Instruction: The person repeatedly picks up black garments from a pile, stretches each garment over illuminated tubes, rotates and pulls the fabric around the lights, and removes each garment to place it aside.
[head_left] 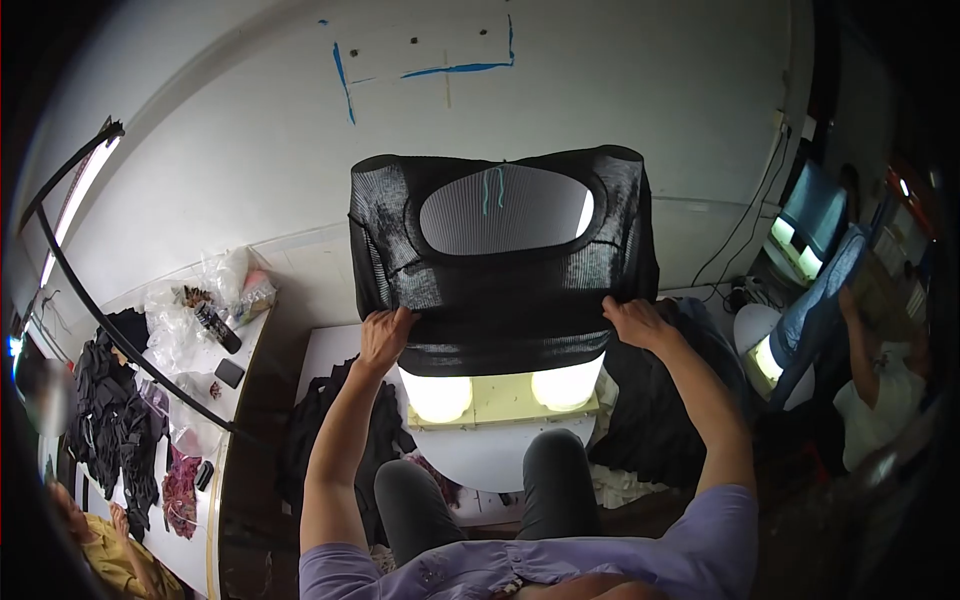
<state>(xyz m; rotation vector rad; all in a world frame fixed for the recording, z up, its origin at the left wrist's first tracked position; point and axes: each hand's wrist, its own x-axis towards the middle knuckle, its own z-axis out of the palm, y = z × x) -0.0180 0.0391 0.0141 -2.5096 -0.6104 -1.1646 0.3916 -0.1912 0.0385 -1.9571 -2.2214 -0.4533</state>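
garment of black cloth [500, 290] is pinched in left hand [385, 338] and right hand [640, 323], which should pull evenly, so hem [500, 366] lies level above glowing lamps [440, 398] near bench's [480, 462] front edge.

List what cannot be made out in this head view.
All in the head view:
Some fingers of the left hand and right hand: behind the dark garment.
Tops of the lit lamps: covered by the garment.
Any print on the dark bottle: too small.
Co-worker in yellow: partly cut off by the edge.
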